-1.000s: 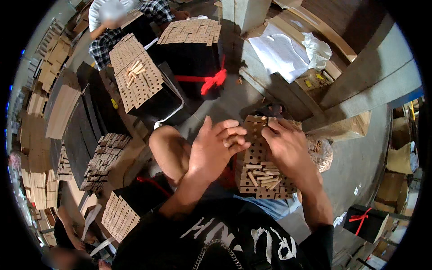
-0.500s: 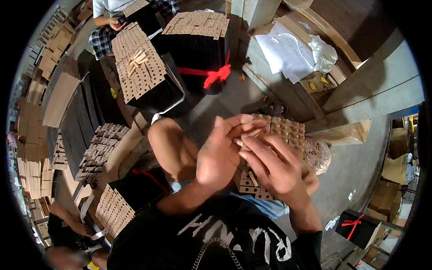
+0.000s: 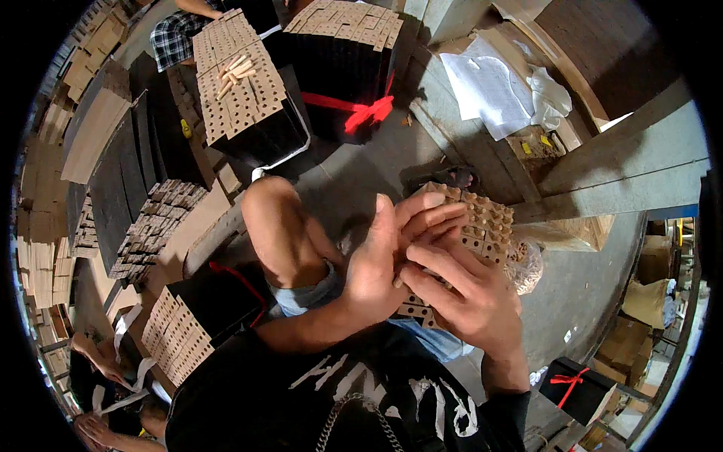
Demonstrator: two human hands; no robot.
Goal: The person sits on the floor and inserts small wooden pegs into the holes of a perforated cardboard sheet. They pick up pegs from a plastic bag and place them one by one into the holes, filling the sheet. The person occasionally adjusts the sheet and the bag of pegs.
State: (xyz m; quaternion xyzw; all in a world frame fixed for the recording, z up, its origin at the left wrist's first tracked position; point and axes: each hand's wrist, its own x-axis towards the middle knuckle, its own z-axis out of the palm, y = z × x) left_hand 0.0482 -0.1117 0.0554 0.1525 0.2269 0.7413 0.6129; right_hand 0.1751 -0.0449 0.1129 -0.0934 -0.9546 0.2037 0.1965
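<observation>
Over my lap, my left hand (image 3: 376, 264) is raised with the thumb up and the fingers bent towards the right hand. My right hand (image 3: 471, 297) presses its bent fingers against the left palm. A small pale tip, like the end of a wooden dowel (image 3: 398, 283), shows between the palm and the right thumb; whatever else lies inside is hidden. Under and beyond both hands sits a block of drilled wooden pieces (image 3: 488, 220), with rows of holes and a bumpy far part. A clear plastic bag of small pale pieces (image 3: 525, 265) rests against its right side.
Ahead stand black-sided stacks of drilled pieces, one with loose wooden dowels (image 3: 236, 75) on top, another tied with red ribbon (image 3: 367, 113). A third drilled stack (image 3: 175, 337) is at my left. Co-workers' arms (image 3: 102, 358) show at lower left. Grey beams (image 3: 625, 169) frame the right.
My view has shifted slightly. My hands have closed together, hiding the pale piece seen between the fingers before. The dowel seen lying on the block is out of sight behind my right hand.
</observation>
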